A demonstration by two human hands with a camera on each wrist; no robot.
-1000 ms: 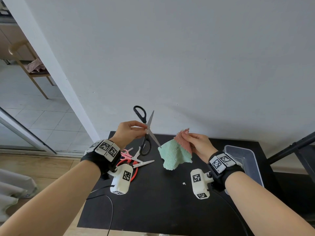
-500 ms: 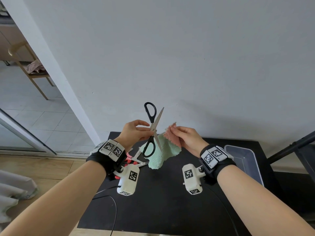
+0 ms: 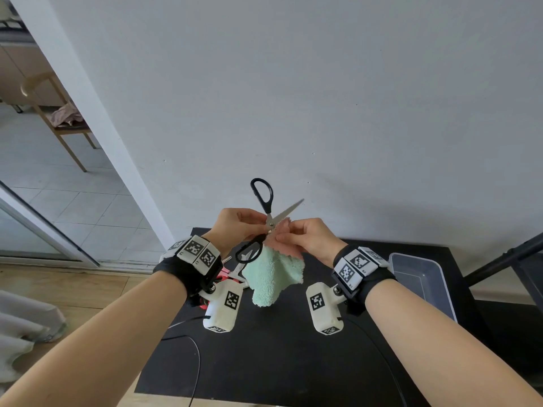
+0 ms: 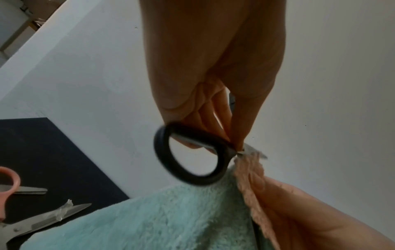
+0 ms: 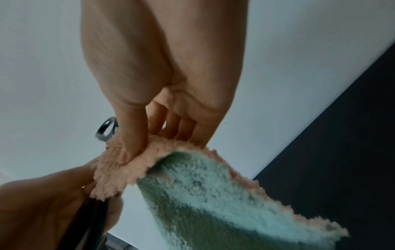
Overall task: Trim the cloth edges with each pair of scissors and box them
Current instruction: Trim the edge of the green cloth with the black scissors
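My left hand [image 3: 260, 224] pinches the black-handled scissors [image 3: 262, 193] near their pivot, above the table. They are spread wide: one loop up, one loop [image 4: 188, 157] down, a blade pointing up and right. My right hand [image 3: 282, 237] pinches the top of the cloth [image 3: 271, 277], thumb pressed on its pink side [image 5: 119, 162]. The mint-green side [image 4: 160, 219] hangs down. The pivot touches the cloth's pink upper edge [image 4: 252, 172]. The clear plastic box [image 3: 423, 279] stands on the table's right side.
On the black table [image 3: 279, 353], pink-handled scissors [image 4: 8, 186] and silver scissors [image 4: 47, 218] with tape on a blade lie at the left, under my left wrist. A grey wall rises just behind the table. A cable [image 3: 194, 345] trails off the front edge.
Both hands have risen and closed together. The scissors moved right and the cloth left, so the pivot now meets the cloth's top edge.
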